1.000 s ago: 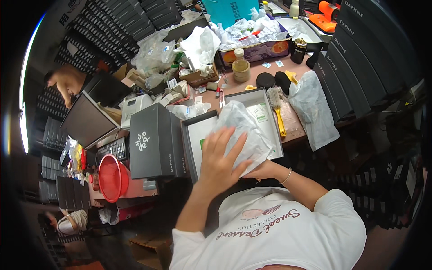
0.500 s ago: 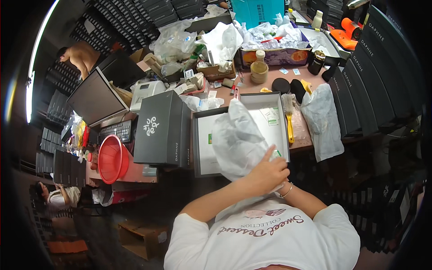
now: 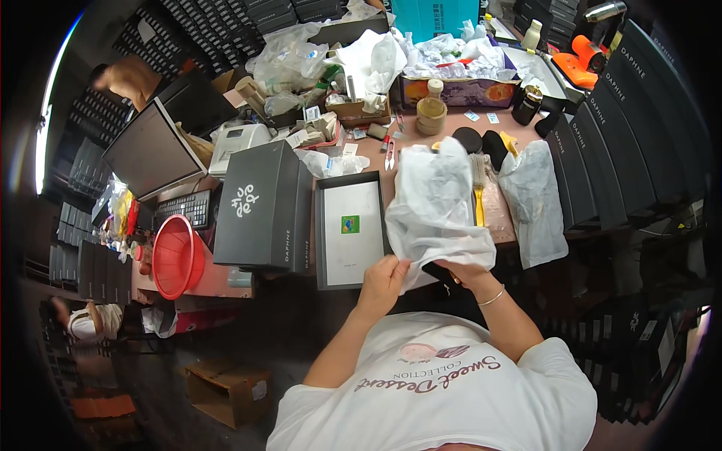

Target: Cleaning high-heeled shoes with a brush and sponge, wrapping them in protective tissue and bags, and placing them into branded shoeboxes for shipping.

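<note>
A crumpled white bag [image 3: 432, 199] of thin, cloudy plastic or tissue is spread out between my two hands, over the near edge of the table. The fingers of my left hand [image 3: 382, 287] pinch its lower left edge. My right hand [image 3: 472, 278] grips at the bag's lower right edge, its fingers partly covered by the folds. Between the hands a dark piece with a small gold-coloured bit [image 3: 450, 281] shows below the bag; its kind is unclear. Left of the bag lies an open dark box part [image 3: 353, 259] with a white inside and a green square in it.
A closed dark shoebox [image 3: 259, 207] and a red plastic basin [image 3: 177, 259] stand to the left. A yellow-handled brush [image 3: 479, 207] and another filled white bag [image 3: 532, 203] lie right. Stacked dark boxes [image 3: 617, 150] rise at the far right. Small scissors [image 3: 389, 154] lie behind.
The bag has moved right and spread out. My hands, crossed near its lower right before, are now apart, the left one further left. The white-lined box part on the right is now covered or gone.
</note>
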Demonstrator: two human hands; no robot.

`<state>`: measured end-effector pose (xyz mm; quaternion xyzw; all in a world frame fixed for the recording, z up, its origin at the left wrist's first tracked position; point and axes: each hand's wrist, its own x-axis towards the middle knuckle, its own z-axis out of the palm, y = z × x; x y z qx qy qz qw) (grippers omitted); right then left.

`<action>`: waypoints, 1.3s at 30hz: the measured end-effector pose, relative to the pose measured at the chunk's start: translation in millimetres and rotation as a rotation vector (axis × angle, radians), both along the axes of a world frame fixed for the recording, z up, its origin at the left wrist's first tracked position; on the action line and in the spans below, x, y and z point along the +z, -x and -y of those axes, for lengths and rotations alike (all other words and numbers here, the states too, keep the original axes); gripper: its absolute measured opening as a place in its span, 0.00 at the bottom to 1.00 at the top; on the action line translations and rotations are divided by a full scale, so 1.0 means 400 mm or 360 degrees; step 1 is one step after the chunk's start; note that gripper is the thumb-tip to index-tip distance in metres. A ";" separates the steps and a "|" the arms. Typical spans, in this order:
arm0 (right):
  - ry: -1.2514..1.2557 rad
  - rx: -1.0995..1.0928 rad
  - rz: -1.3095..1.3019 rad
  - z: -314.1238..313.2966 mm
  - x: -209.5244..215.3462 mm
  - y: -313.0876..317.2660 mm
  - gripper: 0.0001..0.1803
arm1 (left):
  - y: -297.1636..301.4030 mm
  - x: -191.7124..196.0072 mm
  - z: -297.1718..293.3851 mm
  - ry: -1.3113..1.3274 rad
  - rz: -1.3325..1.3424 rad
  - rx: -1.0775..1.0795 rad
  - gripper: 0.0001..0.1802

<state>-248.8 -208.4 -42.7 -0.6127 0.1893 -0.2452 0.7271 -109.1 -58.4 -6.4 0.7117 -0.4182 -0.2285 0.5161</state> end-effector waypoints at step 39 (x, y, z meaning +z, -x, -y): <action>0.0525 -0.0108 -0.0339 -0.036 0.058 0.075 0.36 | -0.122 0.006 0.054 0.0763 -0.1912 0.0704 0.31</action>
